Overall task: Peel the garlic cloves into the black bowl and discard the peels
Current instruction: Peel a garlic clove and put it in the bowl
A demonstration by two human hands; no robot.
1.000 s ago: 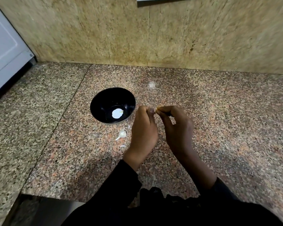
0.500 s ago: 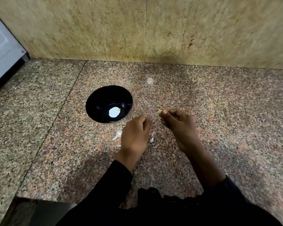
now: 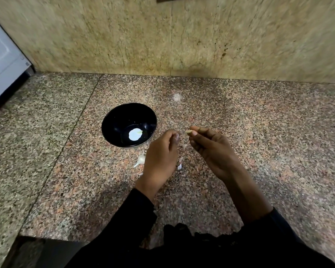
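Note:
The black bowl (image 3: 112,120) stands on the granite counter with one pale peeled clove (image 3: 135,134) at its bottom. To the right of the bowl, my right hand (image 3: 211,149) pinches a small garlic clove (image 3: 188,132) between thumb and fingertips. My left hand (image 3: 161,157) is just left of it, fingers curled, with thumb and forefinger pinched on a thin strip of peel (image 3: 184,146) that trails between the hands. An unpeeled clove (image 3: 140,160) lies on the counter below the bowl, partly hidden by my left hand.
Small peel scraps (image 3: 179,166) lie on the counter (image 3: 259,132) between my hands. A stone wall (image 3: 182,35) rises behind the counter, and a white appliance (image 3: 2,60) stands at the far left. The counter's front edge (image 3: 52,235) is at the lower left.
My hands were joined on the clove; they have pulled apart, the left drawing down and left. A peel scrap now lies on the counter between them.

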